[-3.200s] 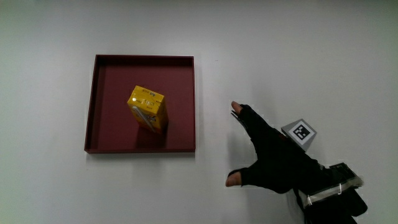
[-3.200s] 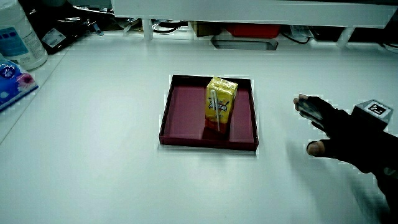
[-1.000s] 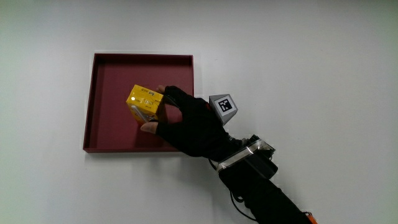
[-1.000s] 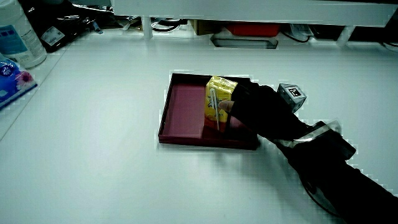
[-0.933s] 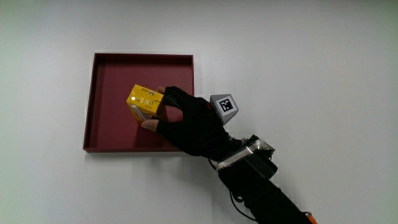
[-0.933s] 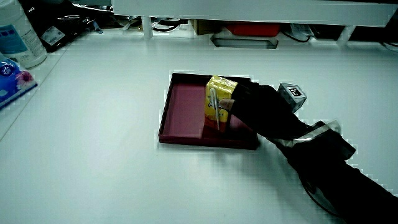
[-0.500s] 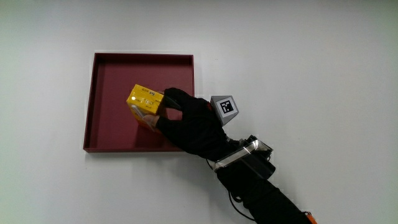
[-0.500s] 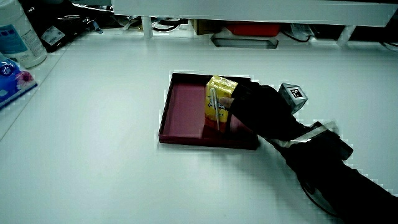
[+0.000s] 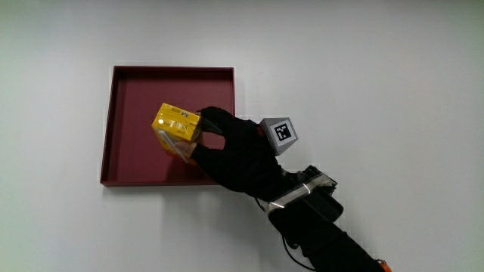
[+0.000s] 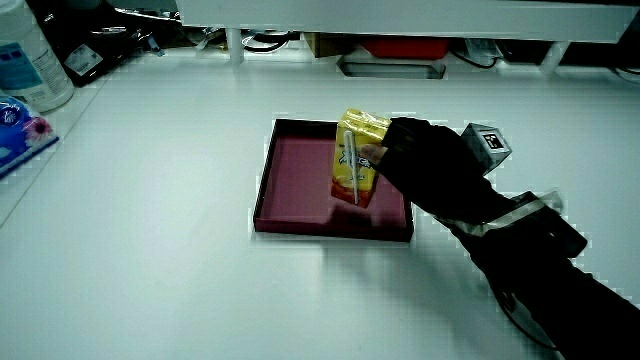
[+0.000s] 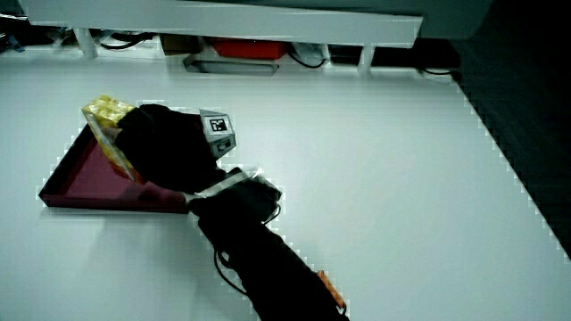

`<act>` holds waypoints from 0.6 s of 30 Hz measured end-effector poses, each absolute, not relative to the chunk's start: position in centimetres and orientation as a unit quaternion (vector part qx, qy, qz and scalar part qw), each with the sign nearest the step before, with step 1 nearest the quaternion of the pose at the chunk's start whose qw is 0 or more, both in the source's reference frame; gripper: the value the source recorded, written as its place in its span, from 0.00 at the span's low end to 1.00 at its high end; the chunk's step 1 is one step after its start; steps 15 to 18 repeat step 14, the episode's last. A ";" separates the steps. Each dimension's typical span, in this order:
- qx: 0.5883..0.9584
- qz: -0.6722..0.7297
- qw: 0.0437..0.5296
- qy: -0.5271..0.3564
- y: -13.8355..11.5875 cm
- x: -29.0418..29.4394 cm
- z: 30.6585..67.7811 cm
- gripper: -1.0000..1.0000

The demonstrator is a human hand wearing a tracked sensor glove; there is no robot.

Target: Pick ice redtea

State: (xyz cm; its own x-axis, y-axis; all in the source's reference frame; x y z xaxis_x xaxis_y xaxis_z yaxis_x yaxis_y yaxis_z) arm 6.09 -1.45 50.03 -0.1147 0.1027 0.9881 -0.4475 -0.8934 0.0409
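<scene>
- I see the carton (image 9: pixel 177 130), a small yellow drink box with a white straw on one face, showing in a side view (image 10: pixel 356 158).
- It sits over the dark red tray (image 9: pixel 128 166), tilted, its base seemingly just off the tray floor in a side view.
- My hand (image 9: pixel 234 151) grips the carton, fingers (image 9: pixel 210 117) curled round it, from about 4 o'clock of the tray's middle.
- The cube (image 9: pixel 278 134) is at the hand's 2 o'clock.
- White table (image 9: pixel 378 75) all round.

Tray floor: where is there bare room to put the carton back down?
The red tray holds only the yellow carton, gripped by the hand. Its floor is bare between the carton and the walls away from the hand. It is crowded where the hand crosses the rim.
</scene>
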 end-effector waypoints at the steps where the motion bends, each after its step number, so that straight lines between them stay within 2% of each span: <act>1: 0.636 0.736 0.185 -0.142 -1.4 6.2 49.5 1.00; 10: 0.612 0.740 0.197 -0.200 -0.7 6.5 45.9 1.00; 14: 0.593 0.741 0.210 -0.236 -0.2 6.4 45.0 1.00; 18: 0.593 0.741 0.210 -0.236 -0.2 6.4 45.0 1.00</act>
